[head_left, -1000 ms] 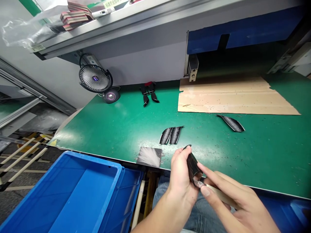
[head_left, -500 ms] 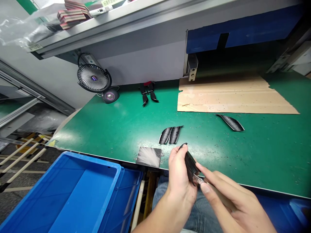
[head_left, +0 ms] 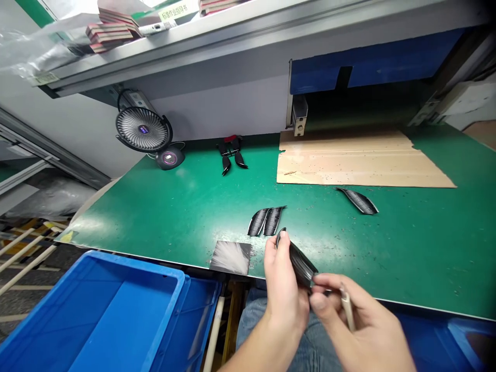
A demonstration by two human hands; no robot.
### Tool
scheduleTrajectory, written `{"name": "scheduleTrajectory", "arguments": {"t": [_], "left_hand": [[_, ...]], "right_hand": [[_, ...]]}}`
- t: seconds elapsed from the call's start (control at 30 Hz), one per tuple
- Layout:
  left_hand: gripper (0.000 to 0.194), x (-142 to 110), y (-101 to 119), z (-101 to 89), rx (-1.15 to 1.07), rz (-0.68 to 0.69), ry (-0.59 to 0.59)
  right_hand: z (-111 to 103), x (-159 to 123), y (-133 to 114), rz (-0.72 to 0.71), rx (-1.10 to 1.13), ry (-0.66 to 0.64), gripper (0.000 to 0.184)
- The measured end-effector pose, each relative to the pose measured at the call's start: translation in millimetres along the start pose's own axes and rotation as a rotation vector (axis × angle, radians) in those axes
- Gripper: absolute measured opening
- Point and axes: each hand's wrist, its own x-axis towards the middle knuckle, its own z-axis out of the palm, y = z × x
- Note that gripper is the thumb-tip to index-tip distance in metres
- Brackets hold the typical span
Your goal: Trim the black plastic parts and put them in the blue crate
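My left hand (head_left: 282, 289) is closed around a curved black plastic part (head_left: 297, 261), held upright just above the near edge of the green table (head_left: 174, 206). My right hand (head_left: 352, 320) pinches the lower end of that part with thumb and forefinger and also grips a thin pale tool (head_left: 347, 308) between its fingers. Two similar black parts (head_left: 266, 221) lie side by side on the table just beyond my hands. Another black part (head_left: 358, 201) lies further right.
A dark square pad (head_left: 231, 257) sits at the table's near edge. A blue bin (head_left: 96, 315) stands below left. A cardboard sheet (head_left: 356, 157), a small fan (head_left: 142, 130) and black cutters with red handles (head_left: 231, 153) are at the back.
My right hand has turned the pale tool from lying along the part's end to pointing downward, and its fingertips now pinch the part's lower end. The left hand shifted slightly left.
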Motion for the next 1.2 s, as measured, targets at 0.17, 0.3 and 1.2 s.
{"name": "scheduleTrajectory", "arguments": {"t": [0.17,0.3,1.2], "left_hand": [[0.048,23,-12,-5.7,0.232,0.215,-0.166],[0.038,33,-10,-11.9,0.469,0.247,-0.279],[0.046,-15,60,8.8,-0.694,0.194,-0.247]], "right_hand": [[-18,45,44,-0.219,-0.435,0.134,0.023],[-47,86,86,-0.222,-0.683,0.188,0.021],[-16,11,15,-0.104,-0.012,-0.314,0.036]]}}
